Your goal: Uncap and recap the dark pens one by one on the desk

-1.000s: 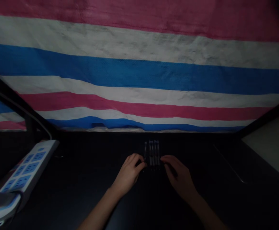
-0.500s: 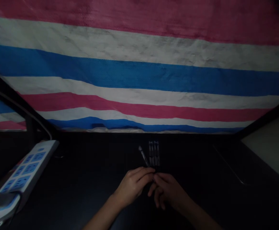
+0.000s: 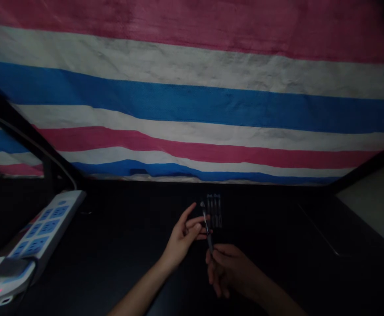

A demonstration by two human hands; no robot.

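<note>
A thin pen (image 3: 206, 224) with a dark barrel and a pale, shiny end stands almost upright above the dark table (image 3: 119, 245), between the two hands. The right hand (image 3: 226, 268) has its fingers closed around the lower end of the pen, while the left hand (image 3: 183, 232) touches the barrel higher up with the thumb and some fingertips; its index finger is stretched out and free, so this hand is half open and more steadying than gripping. Just behind the pen, three more pens (image 3: 214, 210) lie side by side on the table, parallel and close together. I think the pen could slip, because the barrel looks smooth and narrow and the light is very poor; it could then drop on the row and scatter it, as round barrels roll easily on a hard flat surface. The table looks matte and black. At the left lies a long white power strip (image 3: 43, 228) with blue sockets, of hard plastic. Behind the table hangs a woven tarp (image 3: 192, 87) with red, white and blue stripes, a little wrinkled.
</note>
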